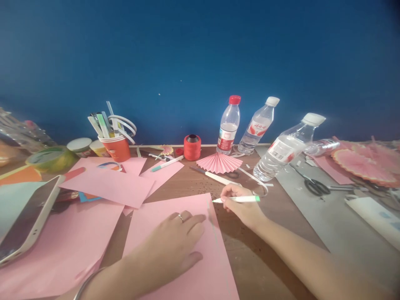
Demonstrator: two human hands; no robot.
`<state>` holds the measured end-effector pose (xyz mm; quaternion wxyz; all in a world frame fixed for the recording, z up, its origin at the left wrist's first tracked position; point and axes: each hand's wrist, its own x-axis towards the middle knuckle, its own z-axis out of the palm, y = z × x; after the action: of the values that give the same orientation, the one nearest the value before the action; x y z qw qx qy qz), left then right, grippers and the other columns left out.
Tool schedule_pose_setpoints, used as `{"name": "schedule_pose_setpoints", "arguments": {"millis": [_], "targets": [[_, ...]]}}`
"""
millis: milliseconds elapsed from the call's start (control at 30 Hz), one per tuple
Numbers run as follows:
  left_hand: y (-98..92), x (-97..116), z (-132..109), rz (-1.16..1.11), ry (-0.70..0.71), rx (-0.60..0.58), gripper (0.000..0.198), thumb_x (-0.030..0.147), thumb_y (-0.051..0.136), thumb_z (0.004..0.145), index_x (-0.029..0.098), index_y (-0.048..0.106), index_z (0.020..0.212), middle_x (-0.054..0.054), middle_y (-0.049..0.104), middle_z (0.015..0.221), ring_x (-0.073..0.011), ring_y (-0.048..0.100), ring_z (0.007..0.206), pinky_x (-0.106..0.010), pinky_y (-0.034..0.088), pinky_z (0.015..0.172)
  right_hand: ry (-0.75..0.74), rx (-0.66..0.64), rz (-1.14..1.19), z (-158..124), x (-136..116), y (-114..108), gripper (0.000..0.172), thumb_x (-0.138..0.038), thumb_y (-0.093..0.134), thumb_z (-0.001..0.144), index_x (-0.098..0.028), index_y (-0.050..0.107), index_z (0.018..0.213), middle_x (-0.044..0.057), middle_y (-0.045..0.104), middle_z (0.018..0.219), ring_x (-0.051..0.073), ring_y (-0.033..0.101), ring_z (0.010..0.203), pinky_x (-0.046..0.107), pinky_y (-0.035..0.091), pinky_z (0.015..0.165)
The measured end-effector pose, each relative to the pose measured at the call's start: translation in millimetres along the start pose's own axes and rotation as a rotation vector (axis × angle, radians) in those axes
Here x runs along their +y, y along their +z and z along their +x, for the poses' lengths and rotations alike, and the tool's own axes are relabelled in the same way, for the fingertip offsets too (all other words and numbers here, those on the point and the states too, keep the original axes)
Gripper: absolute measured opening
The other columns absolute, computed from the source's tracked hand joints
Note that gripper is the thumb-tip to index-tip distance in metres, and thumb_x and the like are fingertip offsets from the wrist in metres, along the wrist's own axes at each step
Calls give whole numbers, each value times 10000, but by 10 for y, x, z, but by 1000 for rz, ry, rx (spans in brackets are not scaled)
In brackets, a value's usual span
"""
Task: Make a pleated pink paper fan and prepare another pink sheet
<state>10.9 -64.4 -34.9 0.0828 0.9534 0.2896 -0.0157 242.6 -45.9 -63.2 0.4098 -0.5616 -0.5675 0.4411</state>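
Observation:
My left hand lies flat with fingers stretched on a sheet of pink paper, pressing it to the table. In my right hand is a white marker with a green end, pinched between thumb and fingers. Its tip is at the sheet's right edge, near the far corner. A thin green line runs along that right edge. Just beyond my right hand lie a white strip-like tool and a pleated pink paper fan.
Three water bottles stand at the back right. A red thread spool and a red cup of pens are along the wall. Black-handled scissors lie on a grey sheet at right. A phone and more pink paper cover the left.

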Motion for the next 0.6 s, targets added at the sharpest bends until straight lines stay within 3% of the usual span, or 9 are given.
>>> {"name": "schedule_pose_setpoints", "arguments": {"millis": [133, 300, 433, 600], "targets": [[115, -98, 69, 0, -30, 68, 239, 338, 580, 811, 202, 553, 1006, -39, 404, 1420, -303, 469, 1148, -472, 420, 920, -54, 19, -129, 7, -23, -5, 105, -265, 604, 745, -180, 576, 691, -14, 567, 619, 128, 515, 581, 232, 382, 537], [198, -195, 69, 24, 17, 113, 409, 470, 586, 786, 179, 518, 1065, -86, 221, 1508, -334, 247, 1341, -514, 213, 1094, -59, 30, -150, 28, -20, -3, 105, -295, 614, 768, -194, 619, 738, -13, 598, 661, 130, 526, 613, 228, 395, 557], [177, -202, 53, 10, 16, 77, 470, 500, 636, 725, 194, 526, 1064, -76, 298, 1480, -340, 321, 1299, -524, 249, 1065, -51, -3, -136, 20, -6, -1, 76, -260, 612, 764, -202, 642, 803, -10, 615, 683, 129, 534, 601, 227, 403, 543], [177, -208, 64, -20, 4, 107, 480, 582, 561, 754, 211, 534, 1058, -56, 380, 1435, -324, 375, 1249, -526, 267, 1032, -19, -28, -69, -3, 64, -4, 115, -277, 575, 795, -184, 600, 732, 12, 622, 660, 155, 582, 623, 251, 444, 564]]}}
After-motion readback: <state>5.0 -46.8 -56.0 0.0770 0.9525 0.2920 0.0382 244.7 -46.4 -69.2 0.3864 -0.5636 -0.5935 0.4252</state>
